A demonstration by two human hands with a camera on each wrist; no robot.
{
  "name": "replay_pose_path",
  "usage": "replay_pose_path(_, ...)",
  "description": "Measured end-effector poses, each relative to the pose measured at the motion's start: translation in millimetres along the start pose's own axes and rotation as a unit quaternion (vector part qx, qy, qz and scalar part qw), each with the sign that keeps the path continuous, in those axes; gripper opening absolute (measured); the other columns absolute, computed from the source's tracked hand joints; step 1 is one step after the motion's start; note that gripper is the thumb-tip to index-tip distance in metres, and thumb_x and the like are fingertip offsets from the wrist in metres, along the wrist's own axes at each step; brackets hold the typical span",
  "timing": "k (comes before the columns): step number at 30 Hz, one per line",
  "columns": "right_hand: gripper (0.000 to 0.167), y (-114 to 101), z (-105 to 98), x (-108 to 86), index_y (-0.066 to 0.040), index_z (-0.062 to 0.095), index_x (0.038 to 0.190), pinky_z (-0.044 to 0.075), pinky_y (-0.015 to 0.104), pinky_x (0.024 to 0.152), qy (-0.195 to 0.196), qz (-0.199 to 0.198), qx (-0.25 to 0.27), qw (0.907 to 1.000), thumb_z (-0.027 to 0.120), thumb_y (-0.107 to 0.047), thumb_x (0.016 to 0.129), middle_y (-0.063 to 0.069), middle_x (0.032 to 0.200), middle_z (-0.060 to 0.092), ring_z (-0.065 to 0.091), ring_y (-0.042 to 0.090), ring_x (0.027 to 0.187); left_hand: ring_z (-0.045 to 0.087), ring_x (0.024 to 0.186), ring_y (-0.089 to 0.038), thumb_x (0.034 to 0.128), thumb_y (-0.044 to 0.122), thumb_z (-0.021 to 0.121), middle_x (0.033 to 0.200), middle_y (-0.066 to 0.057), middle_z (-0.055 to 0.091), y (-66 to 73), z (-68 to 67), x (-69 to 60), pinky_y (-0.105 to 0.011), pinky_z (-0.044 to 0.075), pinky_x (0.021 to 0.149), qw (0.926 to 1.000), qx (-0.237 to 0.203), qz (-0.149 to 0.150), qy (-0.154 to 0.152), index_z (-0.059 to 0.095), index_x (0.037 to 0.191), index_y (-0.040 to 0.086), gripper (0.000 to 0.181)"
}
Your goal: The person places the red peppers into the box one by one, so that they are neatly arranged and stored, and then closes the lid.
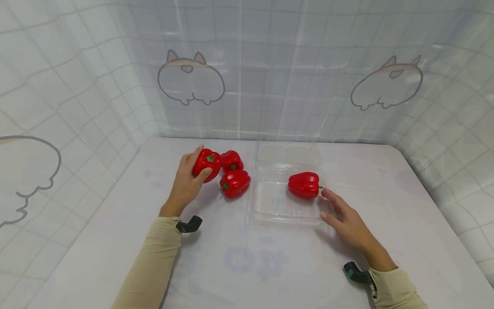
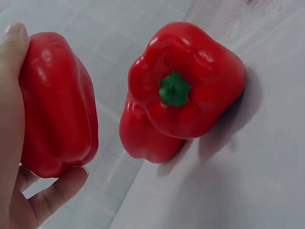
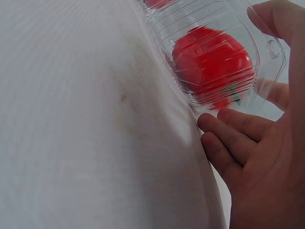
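Note:
In the head view my left hand [image 1: 187, 180] grips a red bell pepper [image 1: 208, 165] by its sides, green stem showing. The left wrist view shows this held pepper [image 2: 58, 105] between thumb and fingers. Just right of it, two more red bell peppers, a nearer one [image 1: 235, 184] and a farther one [image 1: 231, 160], lie close together on the table. Another bell pepper [image 1: 303, 185] lies on its side in the right part of a clear plastic container [image 1: 270, 201], stem pointing right. My right hand [image 1: 349, 221] is at the container's right edge, fingers loosely spread around its corner.
The container's clear lid [image 1: 287, 153] lies folded open toward the back wall. A white cloth [image 1: 247, 274] covers the table. Tiled-pattern curtains [image 1: 266, 86] with cartoon animal outlines stand behind and at both sides.

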State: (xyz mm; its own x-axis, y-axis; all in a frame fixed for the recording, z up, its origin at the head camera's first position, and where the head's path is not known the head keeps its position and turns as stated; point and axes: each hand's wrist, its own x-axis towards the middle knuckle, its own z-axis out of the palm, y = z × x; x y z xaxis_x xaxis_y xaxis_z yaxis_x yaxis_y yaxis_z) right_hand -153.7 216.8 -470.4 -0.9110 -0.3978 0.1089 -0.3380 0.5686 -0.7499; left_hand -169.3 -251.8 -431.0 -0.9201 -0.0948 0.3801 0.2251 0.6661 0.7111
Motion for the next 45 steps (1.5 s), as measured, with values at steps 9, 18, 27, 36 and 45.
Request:
replay_pose_path(9,0.074,0,3,0.9,-0.016,0.029,0.158,0.035,0.058,0.109,-0.003,-0.006,0.006,1.0000,0.067,-0.030,0.096,0.010,0.156,0.040,0.038,0.033,0.142,0.044,0.128,-0.035,0.0982,0.052,0.057,0.141,-0.016,0.040,14.4,6.2,6.2,-0.055,0.053,0.092,0.9993,0.001,0.025,-0.028,0.029,0.159,0.031,0.070)
replay_pose_path(18,0.075,0,2,0.3,-0.015,0.028,0.158,0.035,0.060,0.109,0.001,0.002,-0.004,1.0000,0.066,-0.033,0.096,0.012,0.156,0.040,0.036,0.035,0.143,0.046,0.127,-0.033,0.1003,0.053,0.051,0.142,-0.012,0.040,29.8,16.5,13.3,-0.052,0.054,0.090,0.9974,0.018,0.045,-0.054,0.025,0.159,0.035,0.067)
replay_pose_path(27,0.075,-3,2,0.7,-0.014,0.028,0.158,0.035,0.061,0.108,0.000,0.001,0.000,1.0000,0.066,-0.032,0.096,0.014,0.156,0.039,0.037,0.036,0.143,0.048,0.125,-0.030,0.0989,0.050,0.052,0.143,-0.009,0.041,38.7,25.7,15.4,-0.050,0.057,0.086,0.9924,0.037,0.081,-0.084,0.028,0.158,0.036,0.065)
replay_pose_path(36,0.076,-4,2,0.3,-0.016,0.027,0.159,0.036,0.061,0.107,0.000,0.009,-0.014,0.9999,0.065,-0.034,0.096,0.015,0.155,0.040,0.037,0.038,0.142,0.048,0.126,-0.028,0.0955,0.044,0.059,0.142,-0.009,0.042,50.5,33.3,18.5,-0.048,0.057,0.087,0.9867,0.066,0.108,-0.102,0.031,0.157,0.036,0.068)
replay_pose_path(45,0.076,-4,2,0.9,-0.017,0.026,0.159,0.037,0.060,0.107,-0.002,0.012,-0.012,0.9999,0.066,-0.035,0.096,0.015,0.155,0.040,0.036,0.038,0.143,0.047,0.127,-0.027,0.0939,0.046,0.065,0.143,-0.007,0.043,62.2,40.5,25.7,-0.047,0.056,0.089,0.9840,0.066,0.118,-0.116,0.033,0.156,0.038,0.070)
